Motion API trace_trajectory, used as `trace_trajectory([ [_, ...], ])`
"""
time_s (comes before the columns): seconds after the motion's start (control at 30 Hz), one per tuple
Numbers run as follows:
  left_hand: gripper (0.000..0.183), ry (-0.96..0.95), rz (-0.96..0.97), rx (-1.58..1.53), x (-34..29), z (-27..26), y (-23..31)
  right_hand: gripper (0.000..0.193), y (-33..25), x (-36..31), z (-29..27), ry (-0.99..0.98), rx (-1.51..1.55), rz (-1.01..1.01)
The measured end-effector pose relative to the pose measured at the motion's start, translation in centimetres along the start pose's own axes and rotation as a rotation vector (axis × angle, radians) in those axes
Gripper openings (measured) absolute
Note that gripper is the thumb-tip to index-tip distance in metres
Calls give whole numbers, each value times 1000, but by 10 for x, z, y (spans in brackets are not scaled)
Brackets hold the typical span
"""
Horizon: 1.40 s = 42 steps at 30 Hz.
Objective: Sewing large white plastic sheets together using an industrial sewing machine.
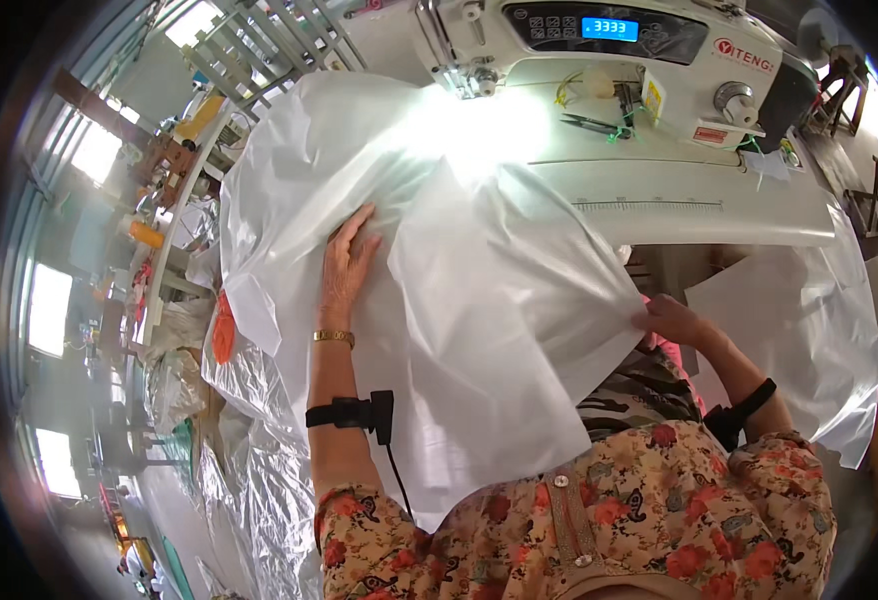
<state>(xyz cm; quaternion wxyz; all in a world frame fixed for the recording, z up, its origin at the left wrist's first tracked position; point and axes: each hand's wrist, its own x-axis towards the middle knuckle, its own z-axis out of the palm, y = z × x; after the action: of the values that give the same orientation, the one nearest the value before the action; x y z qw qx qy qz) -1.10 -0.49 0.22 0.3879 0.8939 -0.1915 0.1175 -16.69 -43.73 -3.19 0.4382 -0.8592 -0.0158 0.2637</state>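
Observation:
A large, glossy white sheet (499, 290), like thin plastic or coated cloth, drapes over the sewing machine bed and down across my lap. My left hand (347, 262) lies on it with the fingers stretched out, pressing the sheet left of the needle area. At the sheet's right edge my right hand (671, 322) is closed, pinching the material between thumb and fingers. Folds run from there up to the sewing head (474, 80) of the sewing machine (649, 45). Bright lamp glare hides the needle and the spot where the sheet passes under it.
Tweezers (591, 126) and small tools rest on the machine bed. More white sheeting (799, 330) hangs at the right. Crumpled clear plastic (269, 480) lies at the lower left, with an orange bundle (223, 328) above it. A cluttered shelf (174, 235) stands farther left.

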Motion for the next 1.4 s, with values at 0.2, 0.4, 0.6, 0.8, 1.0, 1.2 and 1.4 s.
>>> trace_trajectory([
  [0.2, 39, -4, -154, -98, 8, -3, 16, 27, -25, -2, 2, 570, -319, -318],
  [0.4, 17, 181, -12, -76, -18, 13, 82, 57, -104, 36, 65, -105, 305, -442],
  [0.6, 35, -358, 44, 109, -76, -12, 175, 30, -164, -9, 146, -215, -255, -883],
  [0.8, 26, -529, -91, 375, -99, -45, 203, 27, -194, -20, 165, -421, -524, -1399],
  [1.0, 15, -518, -220, 448, -126, -95, 180, 30, -159, 46, 115, -43, -48, -757],
  [1.2, 17, -171, -193, 516, -120, -138, 166, 44, -157, 131, 43, 566, 727, -444],
  [1.4, 22, 96, -80, 764, -99, -170, 190, 32, -174, 144, 42, 104, 1090, -188],
])
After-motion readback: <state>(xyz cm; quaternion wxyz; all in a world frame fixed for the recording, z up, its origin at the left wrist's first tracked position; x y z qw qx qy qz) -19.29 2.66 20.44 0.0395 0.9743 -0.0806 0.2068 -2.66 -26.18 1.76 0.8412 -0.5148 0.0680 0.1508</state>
